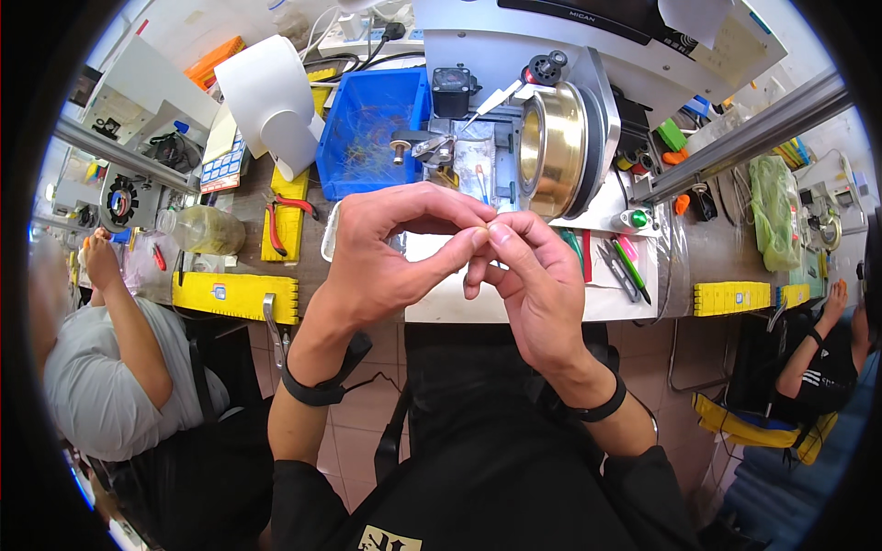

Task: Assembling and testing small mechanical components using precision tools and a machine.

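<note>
My left hand (pixel 390 248) and my right hand (pixel 537 285) meet at the fingertips in front of a bench machine. Thumb and forefinger of each are pinched together, the tips touching those of the other hand. Whatever lies between them is too small or too hidden to make out. Just beyond the fingers are a brass-coloured wheel (pixel 542 151) and a small metal clamp-like fitting (pixel 427 147). A thin orange-and-blue tool (pixel 480 182) lies behind my fingertips. Dark bands circle both wrists.
A blue bin (pixel 335 170) holds thin wire-like scraps. Red-handled pliers (pixel 276 230) rest on a yellow strip, left of my hands. Tweezers (pixel 618 271) and a green pen (pixel 632 266) lie at right. A white lamp-like device (pixel 266 101) stands far left. Co-workers sit on both sides.
</note>
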The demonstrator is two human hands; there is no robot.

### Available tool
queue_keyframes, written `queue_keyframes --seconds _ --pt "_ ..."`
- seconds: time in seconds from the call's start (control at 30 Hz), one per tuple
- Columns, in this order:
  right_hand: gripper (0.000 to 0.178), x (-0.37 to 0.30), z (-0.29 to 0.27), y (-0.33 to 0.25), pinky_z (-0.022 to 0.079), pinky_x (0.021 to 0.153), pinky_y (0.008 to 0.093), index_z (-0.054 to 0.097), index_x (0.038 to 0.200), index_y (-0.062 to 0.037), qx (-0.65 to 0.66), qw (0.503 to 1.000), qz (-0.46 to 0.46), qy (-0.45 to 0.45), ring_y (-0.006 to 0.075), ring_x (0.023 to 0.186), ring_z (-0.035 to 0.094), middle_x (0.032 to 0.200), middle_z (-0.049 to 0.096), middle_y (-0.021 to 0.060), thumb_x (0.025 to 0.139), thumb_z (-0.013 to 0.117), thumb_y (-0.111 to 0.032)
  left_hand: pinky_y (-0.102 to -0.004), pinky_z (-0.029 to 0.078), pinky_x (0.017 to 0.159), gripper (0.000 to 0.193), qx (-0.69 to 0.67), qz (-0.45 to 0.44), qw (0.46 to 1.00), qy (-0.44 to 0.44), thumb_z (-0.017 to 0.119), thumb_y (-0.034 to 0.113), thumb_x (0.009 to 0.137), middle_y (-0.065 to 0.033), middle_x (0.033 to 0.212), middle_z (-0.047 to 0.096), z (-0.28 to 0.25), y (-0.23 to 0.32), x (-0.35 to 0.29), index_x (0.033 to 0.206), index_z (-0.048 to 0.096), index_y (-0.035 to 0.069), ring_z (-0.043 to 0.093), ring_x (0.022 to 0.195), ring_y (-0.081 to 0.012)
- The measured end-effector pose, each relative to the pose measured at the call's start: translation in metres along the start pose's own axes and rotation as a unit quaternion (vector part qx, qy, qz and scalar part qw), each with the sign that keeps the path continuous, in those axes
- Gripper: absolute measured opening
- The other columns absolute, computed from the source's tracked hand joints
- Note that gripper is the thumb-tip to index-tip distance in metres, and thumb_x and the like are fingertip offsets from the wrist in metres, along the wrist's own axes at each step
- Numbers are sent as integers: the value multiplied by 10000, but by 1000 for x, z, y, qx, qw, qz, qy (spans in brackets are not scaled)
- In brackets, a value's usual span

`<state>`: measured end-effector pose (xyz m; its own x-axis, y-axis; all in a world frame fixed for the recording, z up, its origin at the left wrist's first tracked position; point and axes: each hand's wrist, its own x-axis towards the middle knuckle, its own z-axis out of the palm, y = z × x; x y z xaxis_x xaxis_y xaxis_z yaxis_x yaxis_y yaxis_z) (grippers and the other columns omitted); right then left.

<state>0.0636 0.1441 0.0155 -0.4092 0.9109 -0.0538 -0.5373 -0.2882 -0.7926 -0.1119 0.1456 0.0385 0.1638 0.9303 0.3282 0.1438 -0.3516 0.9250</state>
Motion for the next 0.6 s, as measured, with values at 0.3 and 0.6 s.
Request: queue_keyframes --seconds 0.3,0.6 --pt "115 -11 0 -2 534 652 277 562 1038 21 -21 998 -48 34 103 702 590 889 607 67 1000 582 -86 -193 489 598 135 28 27 996 81 769 66 848 -81 948 733 -1 -12 14 976 746 27 648 700 -76" --pt "86 -25 -7 -4 527 602 250 604 1013 42 -74 992 -79 64 91 691 596 902 627 75 968 615 -31 -353 451 864 303 427 -27 900 83 858 339 733 -80 990 717 -8 -17 66 842 787 65 584 939 -239"
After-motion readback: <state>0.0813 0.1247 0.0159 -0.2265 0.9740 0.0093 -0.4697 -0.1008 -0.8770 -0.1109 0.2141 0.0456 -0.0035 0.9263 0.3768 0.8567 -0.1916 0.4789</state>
